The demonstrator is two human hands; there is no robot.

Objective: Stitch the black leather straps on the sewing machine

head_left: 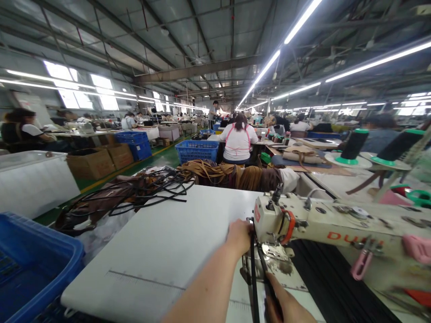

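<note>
A sewing machine (323, 224) with a cream body stands on the white table. My left hand (239, 236) is beside its needle end, with the fingertips closed at the far end of a narrow black strap (253, 273). The strap runs from there toward me along the left of the metal needle plate (278, 260). My right hand (288, 301) is lower and nearer, its fingers closed on a black strap length that leads up to the presser foot. The needle and the left fingertips are partly hidden by the machine head.
More black straps (336, 278) lie under the machine arm. Loose black cords (151, 188) hang over the table's far left edge. A blue crate (43, 251) stands at left. Pink snips (362, 264) hang on the machine. Thread cones (353, 146) stand behind it. A person (237, 141) sits ahead.
</note>
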